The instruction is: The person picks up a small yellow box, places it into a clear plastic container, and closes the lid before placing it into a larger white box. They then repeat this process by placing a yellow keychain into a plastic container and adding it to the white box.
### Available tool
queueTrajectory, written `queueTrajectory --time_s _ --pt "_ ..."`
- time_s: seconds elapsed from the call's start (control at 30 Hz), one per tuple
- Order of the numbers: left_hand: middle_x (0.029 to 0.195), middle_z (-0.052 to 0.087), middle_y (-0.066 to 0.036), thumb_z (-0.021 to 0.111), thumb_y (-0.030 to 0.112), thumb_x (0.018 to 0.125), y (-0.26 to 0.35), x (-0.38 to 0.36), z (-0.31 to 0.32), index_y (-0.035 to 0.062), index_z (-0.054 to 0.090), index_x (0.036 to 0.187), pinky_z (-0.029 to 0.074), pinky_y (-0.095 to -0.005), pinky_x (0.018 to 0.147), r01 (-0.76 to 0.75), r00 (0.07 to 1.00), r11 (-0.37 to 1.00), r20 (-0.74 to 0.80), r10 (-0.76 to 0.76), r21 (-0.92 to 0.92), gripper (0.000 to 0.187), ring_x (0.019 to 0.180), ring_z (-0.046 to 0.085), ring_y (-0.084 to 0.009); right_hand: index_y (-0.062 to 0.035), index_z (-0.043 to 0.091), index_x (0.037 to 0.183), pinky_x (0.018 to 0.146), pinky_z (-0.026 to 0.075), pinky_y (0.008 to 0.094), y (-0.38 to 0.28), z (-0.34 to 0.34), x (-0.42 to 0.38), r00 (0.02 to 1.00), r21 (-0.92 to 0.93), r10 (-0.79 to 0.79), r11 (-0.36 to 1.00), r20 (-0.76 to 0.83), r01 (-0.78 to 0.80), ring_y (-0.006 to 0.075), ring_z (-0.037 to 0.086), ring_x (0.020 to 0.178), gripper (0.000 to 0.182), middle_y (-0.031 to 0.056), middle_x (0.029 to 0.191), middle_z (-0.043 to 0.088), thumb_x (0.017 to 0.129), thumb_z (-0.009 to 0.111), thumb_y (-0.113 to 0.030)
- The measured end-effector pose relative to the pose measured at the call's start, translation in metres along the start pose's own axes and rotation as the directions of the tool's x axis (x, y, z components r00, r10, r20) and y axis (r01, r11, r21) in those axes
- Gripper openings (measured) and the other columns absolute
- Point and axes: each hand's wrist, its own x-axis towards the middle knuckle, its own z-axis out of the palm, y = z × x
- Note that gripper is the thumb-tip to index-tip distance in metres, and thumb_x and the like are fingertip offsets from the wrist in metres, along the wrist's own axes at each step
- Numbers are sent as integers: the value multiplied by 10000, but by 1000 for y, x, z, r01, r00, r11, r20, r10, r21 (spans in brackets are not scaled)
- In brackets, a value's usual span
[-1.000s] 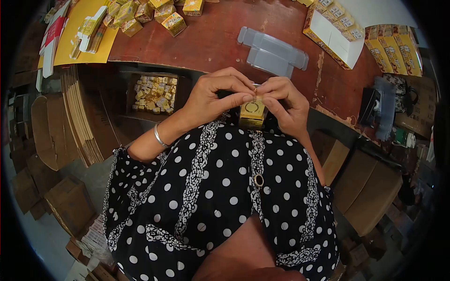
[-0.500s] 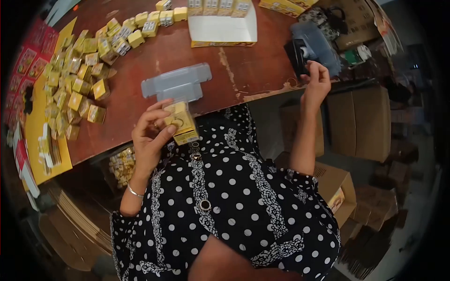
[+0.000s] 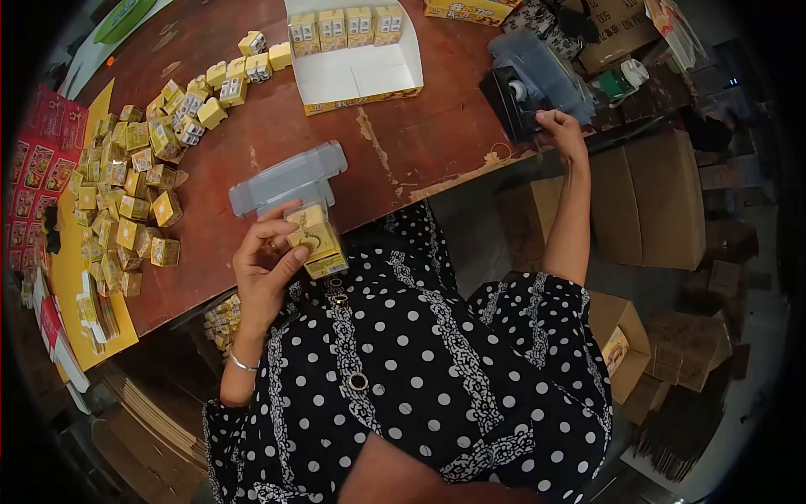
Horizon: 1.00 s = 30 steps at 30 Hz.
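My left hand is closed round a small yellow box in clear plastic, held in front of my chest; a ring-shaped piece shows on its front. Beyond it, a flat clear plastic box blank lies on the table. My right hand is reached out to the table's edge with thumb and forefinger pinched together. Whatever they hold, if anything, is too small or transparent to make out. Just beyond those fingers stands a black tape dispenser with a white-cored roll.
Many small yellow boxes are heaped on the table's left side. An open display carton at the back holds several upright boxes. Clear plastic sheets lie at the right. Cardboard boxes stand below the table on the right.
The view has shifted, so the table contents appear lower and to the left. My right hand stays pinched near the tape dispenser, and my left hand still holds the yellow box.
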Motion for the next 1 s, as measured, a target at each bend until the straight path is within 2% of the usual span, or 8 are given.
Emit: queueTrajectory --time_s 0.07,0.17,0.27,0.33,0.43,0.57,0.73,1.0 --pt "1496 468 -196 676 -83 909 0 2 0 -14 591 1161 513 -360 1035 5 1000 1000 3 -5 -2 275 1262 580 -260 -80 711 924 707 511 256 7 2 -1 1000 48 -21 999 -6 21 81 614 847 160 -23 1007 671 953 725 -237" --pt "1496 468 -195 675 -84 910 -1 4 1 -13 588 1168 512 -365 1037 10 1000 1000 4 -10 -13 281 1268 578 -266 -40 710 974 702 544 263 12 20 -20 981 193 -103 972 -164 134 104 631 830 180 29 1033 703 955 724 -219" --pt "1490 474 -195 674 -84 911 -3 5 2 -8 588 1177 512 -368 1039 31 999 999 19 -31 -26 290 1269 581 -272 -10 700 1051 792 573 281 25 25 -31 975 374 -86 914 -207 160 111 644 957 207 63 1197 679 973 704 -202" --pt "1489 476 -194 673 -86 912 -4 6 4 -3 589 1185 513 -367 1040 37 999 999 30 -36 -39 298 1261 589 -272 23 682 1141 864 594 301 38 27 -34 958 497 -185 823 -221 274 126 654 1005 234 101 1298 644 994 671 -159" --pt "1489 477 -192 673 -88 911 -6 6 5 0 591 1189 512 -366 1041 53 998 997 32 -52 -48 302 1257 595 -268 53 675 1107 887 603 302 51 35 -35 937 528 -231 778 -262 340 146 651 1036 201 132 1391 590 999 653 -115" --pt "1486 480 -191 672 -91 910 -3 7 8 2 593 1189 511 -365 1042 45 999 999 30 -44 -29 304 1257 595 -263 54 664 1054 872 612 295 57 43 -33 912 460 -231 805 -339 375 165 646 1060 149 167 1431 552 1005 632 -83" --pt "1482 486 -185 679 -84 911 -7 7 6 6 595 1194 510 -351 1039 56 998 996 22 -54 -71 308 1253 597 -257 64 637 1011 849 636 332 54 45 -34 850 292 -377 821 -368 490 185 640 1077 126 226 1481 480 1003 624 -61" --pt "1474 493 -177 682 -76 916 -5 10 11 8 597 1195 501 -337 1041 23 1000 990 23 -21 -136 304 1256 592 -249 42 597 986 824 644 335 55 48 -28 819 224 -381 833 -429 505 194 634 1077 87 212 1479 482 999 616 -42"
